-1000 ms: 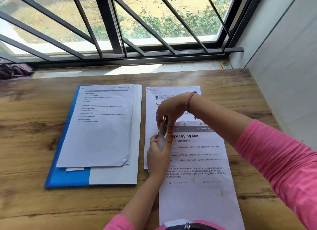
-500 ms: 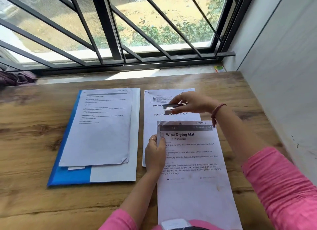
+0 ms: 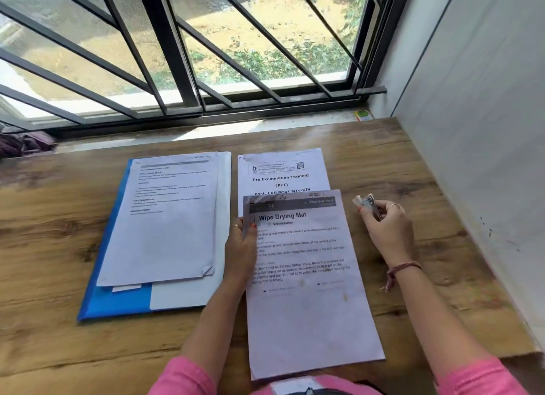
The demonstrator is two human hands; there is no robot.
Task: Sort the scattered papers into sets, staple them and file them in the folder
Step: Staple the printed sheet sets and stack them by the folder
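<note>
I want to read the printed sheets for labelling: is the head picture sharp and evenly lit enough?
Head view: daylight from the window, no harsh glare on the papers; the heading on the Wipe Drying Mat sheet reads, its small print smears; the sheet on the blue folder is blurred; the stapler in the right hand is soft; wide-angle bends the window bars.

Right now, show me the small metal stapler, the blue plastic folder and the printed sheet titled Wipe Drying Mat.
small metal stapler (image 3: 371,203), head view, on its body above the right hand's fingers.
blue plastic folder (image 3: 118,301), head view, bare lower-left cover.
Wipe Drying Mat sheet (image 3: 312,321), head view, blank lower half.
</note>
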